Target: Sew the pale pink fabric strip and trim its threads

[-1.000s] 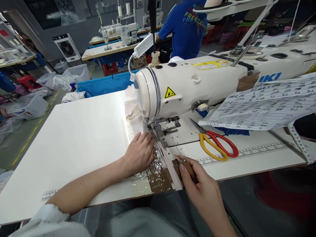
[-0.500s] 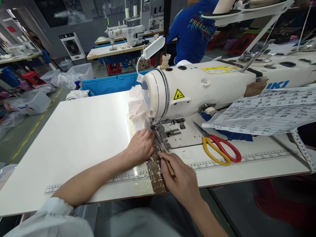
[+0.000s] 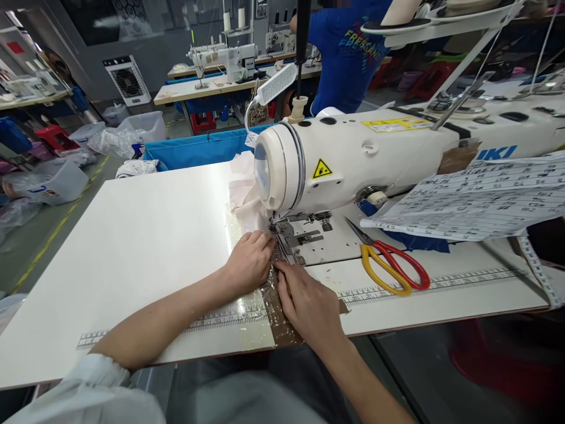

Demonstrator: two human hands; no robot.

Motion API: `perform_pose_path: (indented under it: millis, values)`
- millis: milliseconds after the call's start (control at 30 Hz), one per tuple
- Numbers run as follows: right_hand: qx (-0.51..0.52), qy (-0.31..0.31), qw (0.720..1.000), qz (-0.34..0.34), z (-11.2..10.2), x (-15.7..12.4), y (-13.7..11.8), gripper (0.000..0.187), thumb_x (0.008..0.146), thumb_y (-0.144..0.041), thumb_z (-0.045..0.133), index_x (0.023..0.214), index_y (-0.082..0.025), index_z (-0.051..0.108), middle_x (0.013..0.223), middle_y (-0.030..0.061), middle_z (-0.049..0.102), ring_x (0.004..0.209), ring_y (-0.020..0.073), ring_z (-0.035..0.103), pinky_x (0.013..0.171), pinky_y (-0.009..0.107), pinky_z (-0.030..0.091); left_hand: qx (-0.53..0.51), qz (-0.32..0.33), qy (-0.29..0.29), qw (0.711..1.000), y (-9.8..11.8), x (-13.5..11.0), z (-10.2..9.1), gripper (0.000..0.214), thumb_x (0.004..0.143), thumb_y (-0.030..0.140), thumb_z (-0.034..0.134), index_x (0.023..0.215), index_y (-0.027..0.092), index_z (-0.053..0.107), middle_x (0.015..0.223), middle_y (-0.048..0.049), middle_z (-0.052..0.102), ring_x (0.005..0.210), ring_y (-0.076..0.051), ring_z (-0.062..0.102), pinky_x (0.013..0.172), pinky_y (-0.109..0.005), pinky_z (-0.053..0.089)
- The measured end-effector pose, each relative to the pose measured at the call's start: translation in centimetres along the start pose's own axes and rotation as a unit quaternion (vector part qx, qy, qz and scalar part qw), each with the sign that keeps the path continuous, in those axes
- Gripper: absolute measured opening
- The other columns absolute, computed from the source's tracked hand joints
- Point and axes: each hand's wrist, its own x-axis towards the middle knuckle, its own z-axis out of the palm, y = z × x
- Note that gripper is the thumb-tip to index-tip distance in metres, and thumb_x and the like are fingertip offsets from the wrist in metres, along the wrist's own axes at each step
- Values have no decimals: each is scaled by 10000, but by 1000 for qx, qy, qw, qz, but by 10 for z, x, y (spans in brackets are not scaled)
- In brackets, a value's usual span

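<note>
My left hand (image 3: 251,260) is closed with its fingers bunched at the sewing machine's presser foot (image 3: 274,225). Pale pink fabric (image 3: 248,207) runs from its fingertips back past the left of the machine head. My right hand (image 3: 311,303) is curled just to the right, its index fingertip near the left hand. It is closed around a slim tool, nearly all hidden under the palm; its kind does not show clearly. Brown tape (image 3: 281,327) covers the table below both hands. The white sewing machine (image 3: 344,156) stands over the fabric.
Scissors (image 3: 392,265) with red and yellow handles lie right of the hands. A written paper sheet (image 3: 477,203) hangs off the machine arm. Ruler markings (image 3: 229,318) run along the white table (image 3: 168,235). A person in a blue shirt (image 3: 353,59) is behind the machine.
My right hand has shifted forward and left, closer to my left hand. The tool's wooden-looking handle, visible earlier, is now covered. My left hand stays at the presser foot.
</note>
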Motion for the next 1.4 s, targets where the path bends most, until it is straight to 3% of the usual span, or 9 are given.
perform_pose_path:
  millis: [200,467,633,767,900,1033,1200,1267,1400]
  values:
    - [-49,-6,998,26,5,-2,-8,260,967,-151,411,1098,-118,634,830,69,729,585,156,663,495,258,417,1,-8,0,1000,-5,1,1,378,926,189,415,1249,52,557,1221,-146,598,1092,-252,543,949,-399,464]
    - [-104,-26,993,49,7,4,-15,290,907,-99,462,1140,-111,635,787,87,725,501,164,625,448,270,388,-22,-13,15,1000,-20,4,2,364,918,166,408,1227,115,593,1278,-104,602,1174,-236,534,1018,-420,427]
    - [-23,6,1000,17,-4,-9,-7,302,945,-130,422,1145,-144,648,852,70,731,581,152,635,506,261,416,-35,-2,43,998,-26,4,7,367,882,141,441,1214,115,595,1259,-103,615,1162,-242,539,1013,-432,442]
    - [47,53,997,30,-21,-20,28,289,980,-184,406,1108,-127,659,804,57,705,642,146,622,530,245,427,-80,-11,74,994,-30,7,10,305,904,132,439,1163,110,598,1197,-111,630,1107,-226,563,961,-410,498]
    - [-83,14,992,91,-35,-8,101,333,939,-202,399,1111,-137,676,921,117,678,878,265,628,607,322,466,-83,-31,77,993,-39,25,8,219,902,150,494,1079,86,606,1133,-149,616,1063,-251,572,918,-427,531]
    - [-135,-17,988,78,-39,14,160,354,844,-124,412,1001,-95,728,985,179,684,920,333,609,705,417,490,-112,-29,14,993,-53,47,2,152,882,146,547,1003,107,631,1129,-140,615,1009,-243,603,853,-411,566]
    - [-162,10,983,81,-42,0,155,364,900,-227,382,961,-130,728,1012,182,691,862,325,618,681,423,474,-123,-21,-2,992,-65,55,1,81,863,128,573,888,117,649,1043,-97,640,898,-193,630,777,-321,578]
    - [-181,23,977,110,-45,-16,147,428,936,-339,340,931,-133,715,896,193,688,774,335,623,604,431,461,-122,-24,2,992,-66,53,3,81,867,124,558,863,123,639,1036,-92,637,908,-193,625,783,-315,572]
    - [-136,-77,963,221,-55,-35,150,440,859,-562,352,835,-228,637,785,147,680,755,359,666,535,426,486,-126,-21,20,992,-65,49,7,119,894,129,493,868,146,608,1057,-93,624,973,-210,601,837,-338,556]
